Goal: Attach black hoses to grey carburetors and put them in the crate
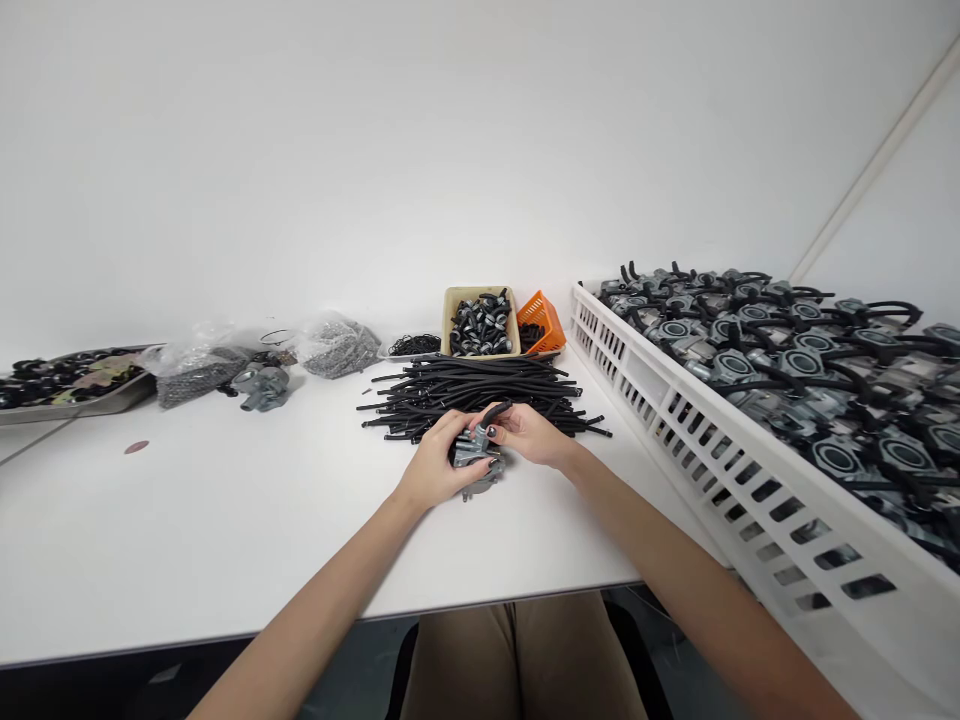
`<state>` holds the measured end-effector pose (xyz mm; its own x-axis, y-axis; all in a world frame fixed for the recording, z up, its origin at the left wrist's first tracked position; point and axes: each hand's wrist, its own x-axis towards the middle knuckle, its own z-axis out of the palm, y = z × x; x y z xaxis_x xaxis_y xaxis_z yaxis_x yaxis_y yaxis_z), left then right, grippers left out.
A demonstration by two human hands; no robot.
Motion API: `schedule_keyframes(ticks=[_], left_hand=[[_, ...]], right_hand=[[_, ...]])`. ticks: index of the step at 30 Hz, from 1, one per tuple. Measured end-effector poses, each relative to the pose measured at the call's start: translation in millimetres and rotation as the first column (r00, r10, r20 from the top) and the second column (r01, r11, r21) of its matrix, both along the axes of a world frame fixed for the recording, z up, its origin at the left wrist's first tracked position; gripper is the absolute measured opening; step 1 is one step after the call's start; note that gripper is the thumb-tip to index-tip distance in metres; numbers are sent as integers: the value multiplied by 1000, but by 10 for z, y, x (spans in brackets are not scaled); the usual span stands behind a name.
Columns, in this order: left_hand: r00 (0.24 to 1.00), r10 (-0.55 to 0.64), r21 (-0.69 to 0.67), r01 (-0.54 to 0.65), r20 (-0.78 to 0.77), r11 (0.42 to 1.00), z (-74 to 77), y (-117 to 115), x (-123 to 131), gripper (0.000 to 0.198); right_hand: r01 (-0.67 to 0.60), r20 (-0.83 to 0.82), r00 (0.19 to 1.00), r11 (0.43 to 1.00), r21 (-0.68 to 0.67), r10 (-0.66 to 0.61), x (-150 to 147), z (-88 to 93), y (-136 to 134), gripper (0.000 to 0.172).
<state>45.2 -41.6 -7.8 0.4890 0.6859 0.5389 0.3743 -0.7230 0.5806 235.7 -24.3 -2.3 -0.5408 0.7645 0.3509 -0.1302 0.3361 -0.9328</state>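
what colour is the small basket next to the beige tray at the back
Orange basket, right of the beige tray; seen in the head view.

White table (225, 520) along white wall. Centre: pile of black hoses (465, 385). Behind pile: beige box (450, 300) of clips, orange basket (541, 322) touching it, black rings (414, 345). Right edge: white slotted crate (712, 440). Far left: metal tray (112, 400), plastic bags (202, 365), grey casting (262, 388), small brown disc (136, 447).
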Motion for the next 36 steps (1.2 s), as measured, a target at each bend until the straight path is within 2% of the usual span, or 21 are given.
schedule_keyframes(ticks=[4,7,11,13,17,21,24,27,29,33,36], left_hand=[[1000,-5,0,5,10,1000,0,7,-3,42],[999,45,-12,-45,0,999,-3,14,-3,40],[996,87,-38,-87,-2,995,-3,15,6,41],[996,88,-39,-87,4,995,1,11,12,40],[997,79,-35,-79,-3,996,15,5,20,40],[997,69,-41,-70,-14,997,26,1,29,37],[996,87,-45,-88,-6,995,18,3,31,37],[994,107,-43,-106,5,993,5,9,24,38],[993,114,-43,-114,9,993,0,11,20,38],[993,116,-36,-116,2,993,-1,9,18,38],[993,117,-40,-117,1,992,2,8,21,38]], right_hand=[[23,21,999,1000,19,-24,-3,-13,-6,41],[43,-10,999,999,32,-43,23,22,-9,39],[150,-73,987,985,83,-144,57,70,10,31],[233,-74,972,962,140,-225,43,69,19,22],[421,-52,906,879,225,-421,-44,41,1,10],[518,-51,852,827,217,-521,-111,53,-41,14],[498,-41,864,841,210,-501,-87,89,-46,11],[353,19,928,896,270,-372,-17,115,-29,10],[306,51,941,902,303,-336,18,112,-12,14],[403,37,901,866,296,-432,8,62,20,10],[434,29,888,855,283,-460,-28,25,34,8]])
